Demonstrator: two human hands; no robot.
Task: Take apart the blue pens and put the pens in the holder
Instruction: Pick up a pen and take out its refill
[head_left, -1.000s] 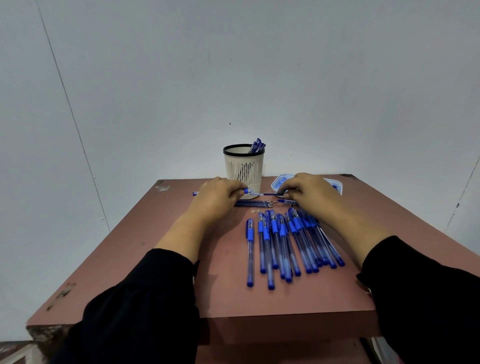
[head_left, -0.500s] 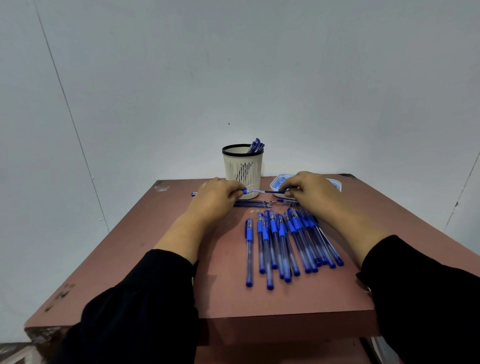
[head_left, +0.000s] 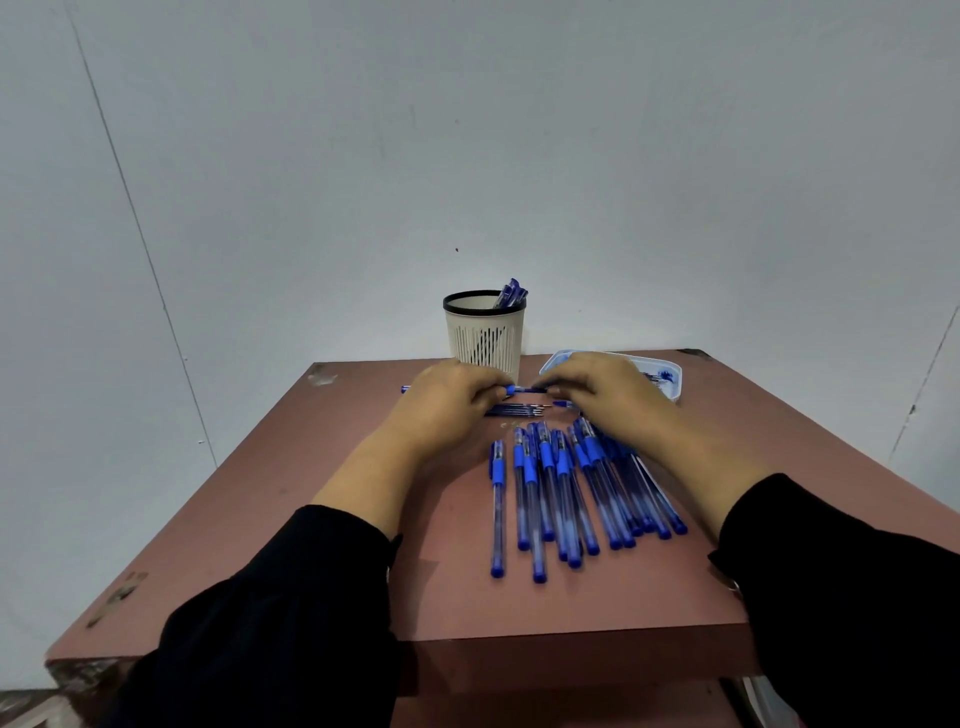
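My left hand (head_left: 445, 405) and my right hand (head_left: 605, 392) both grip one blue pen (head_left: 524, 389), held level just above the table in front of the holder. Only its short middle stretch shows between my fingers, and its far end pokes out left of my left hand. The holder (head_left: 484, 332) is a white slotted cup with a black rim at the table's back, with a few blue pen parts sticking out of it. Several whole blue pens (head_left: 566, 488) lie side by side in a row near me. A few thin refills (head_left: 517, 411) lie under my hands.
A shallow pale blue tray (head_left: 667, 376) with small blue parts sits at the back right, partly behind my right hand. The reddish table (head_left: 311, 519) ends close to my sleeves at the front edge. A plain wall stands right behind the table.
My hands have drawn closer together along the pen, so less of it shows between them. The pens on the table have not moved.
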